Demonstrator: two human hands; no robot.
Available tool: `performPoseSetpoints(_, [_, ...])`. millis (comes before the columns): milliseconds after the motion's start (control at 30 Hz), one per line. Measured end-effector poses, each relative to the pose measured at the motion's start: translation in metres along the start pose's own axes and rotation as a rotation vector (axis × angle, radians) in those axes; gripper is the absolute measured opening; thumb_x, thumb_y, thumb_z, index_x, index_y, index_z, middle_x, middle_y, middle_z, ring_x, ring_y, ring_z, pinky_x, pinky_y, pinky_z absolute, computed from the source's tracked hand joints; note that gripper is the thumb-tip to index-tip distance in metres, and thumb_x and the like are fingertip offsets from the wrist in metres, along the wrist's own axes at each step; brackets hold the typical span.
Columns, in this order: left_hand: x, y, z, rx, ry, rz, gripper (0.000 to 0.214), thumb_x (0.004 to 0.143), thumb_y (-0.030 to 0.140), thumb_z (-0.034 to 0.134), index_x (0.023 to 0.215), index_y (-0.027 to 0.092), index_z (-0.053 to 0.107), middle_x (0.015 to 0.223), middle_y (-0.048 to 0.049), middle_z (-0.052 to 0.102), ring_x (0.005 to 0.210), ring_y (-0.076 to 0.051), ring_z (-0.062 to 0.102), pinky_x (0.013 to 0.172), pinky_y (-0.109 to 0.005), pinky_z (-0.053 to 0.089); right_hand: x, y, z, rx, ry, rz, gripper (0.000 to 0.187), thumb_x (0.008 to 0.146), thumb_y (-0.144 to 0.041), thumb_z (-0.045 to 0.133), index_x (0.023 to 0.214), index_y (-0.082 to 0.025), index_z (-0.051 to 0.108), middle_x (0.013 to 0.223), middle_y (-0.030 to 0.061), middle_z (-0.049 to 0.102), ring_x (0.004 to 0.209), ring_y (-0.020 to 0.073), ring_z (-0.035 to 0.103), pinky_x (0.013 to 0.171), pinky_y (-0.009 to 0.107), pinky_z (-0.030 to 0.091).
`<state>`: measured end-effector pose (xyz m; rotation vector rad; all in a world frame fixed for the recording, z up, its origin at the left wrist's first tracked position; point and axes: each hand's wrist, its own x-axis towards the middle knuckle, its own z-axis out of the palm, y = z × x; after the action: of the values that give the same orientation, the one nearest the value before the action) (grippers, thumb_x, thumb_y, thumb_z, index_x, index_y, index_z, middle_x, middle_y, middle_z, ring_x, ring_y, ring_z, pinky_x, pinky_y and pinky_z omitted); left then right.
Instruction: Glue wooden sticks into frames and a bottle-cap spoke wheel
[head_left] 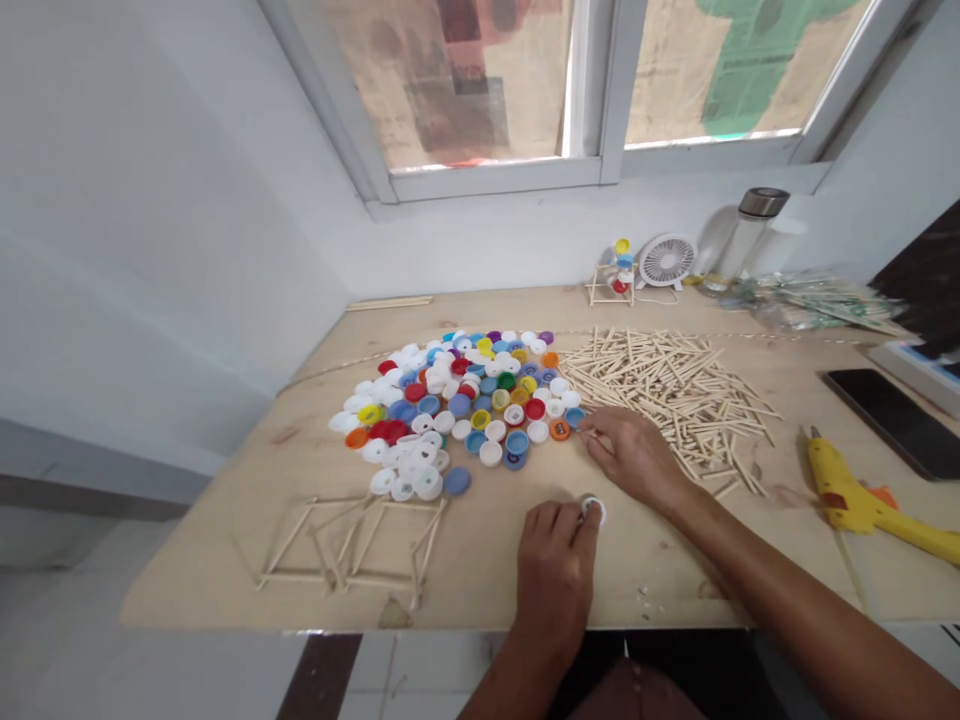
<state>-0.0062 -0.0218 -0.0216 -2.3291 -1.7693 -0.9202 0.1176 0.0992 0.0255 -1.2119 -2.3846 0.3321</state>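
Observation:
My left hand (556, 555) rests on the table near its front edge, with its fingertips closed on a white bottle cap (595, 508). To its upper right, my right hand (634, 455) is pinched at the edge of the cap pile; what lies between its fingertips is too small to make out. A blue bottle cap (574, 417) and an orange bottle cap (559, 429) lie just beside those fingertips. Many loose bottle caps (459, 405) in white, blue, red and yellow spread to the left. Beyond my right hand lies a heap of short wooden sticks (667, 395).
Stick frames (341, 545) stand at the front left. A yellow glue gun (844, 490) and a black phone (892, 415) lie on the right. At the back are a small stick-and-cap model (615, 285), a white fan (667, 262), a bottle (746, 240) and bagged sticks (817, 300).

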Motion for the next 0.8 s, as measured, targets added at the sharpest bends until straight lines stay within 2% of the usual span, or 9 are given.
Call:
performPoseSetpoints(233, [-0.002,0.000,-0.001,0.036,-0.031,0.013,0.025,0.086,0.009,0.056,0.108,0.016,0.062,0.084,-0.0049,0.065,0.077,-0.020,0.057,0.067,-0.033,0.045,-0.018,-0.009,-0.001,-0.011,-0.059,-0.017,0.021,0.087,-0.014,0.047,0.090,-0.017,0.067,0.092,0.0072,0.069,0.089,0.0200,0.062,0.080,0.033,0.047])
performPoseSetpoints(500, [-0.001,-0.001,-0.002,-0.048,0.093,0.051,0.018,0.087,0.009,0.053,0.102,0.012,0.063,0.084,-0.0055,0.065,0.077,-0.019,0.056,0.068,-0.033,0.047,-0.069,-0.018,-0.001,0.065,-0.123,0.010,0.018,0.091,-0.017,0.046,0.089,-0.020,0.064,0.086,0.0050,0.067,0.083,0.0189,0.060,0.077,0.032,0.046])
performPoseSetpoints(633, [0.000,0.000,-0.003,-0.041,0.110,0.062,0.017,0.087,0.008,0.052,0.100,0.013,0.064,0.083,-0.0055,0.066,0.077,-0.018,0.057,0.068,-0.033,0.048,-0.089,-0.021,0.006,0.097,-0.066,-0.006,0.017,0.090,-0.016,0.047,0.099,-0.020,0.061,0.096,0.0062,0.066,0.089,0.0200,0.060,0.083,0.036,0.046])
performPoseSetpoints(800, [0.000,-0.002,-0.003,-0.037,0.096,0.079,0.019,0.088,0.009,0.051,0.101,0.013,0.064,0.084,-0.0060,0.067,0.077,-0.019,0.057,0.069,-0.033,0.049,-0.093,-0.019,0.017,0.019,0.031,-0.062,0.022,0.088,-0.013,0.049,0.107,-0.019,0.059,0.099,0.0082,0.065,0.092,0.0218,0.059,0.084,0.038,0.046])
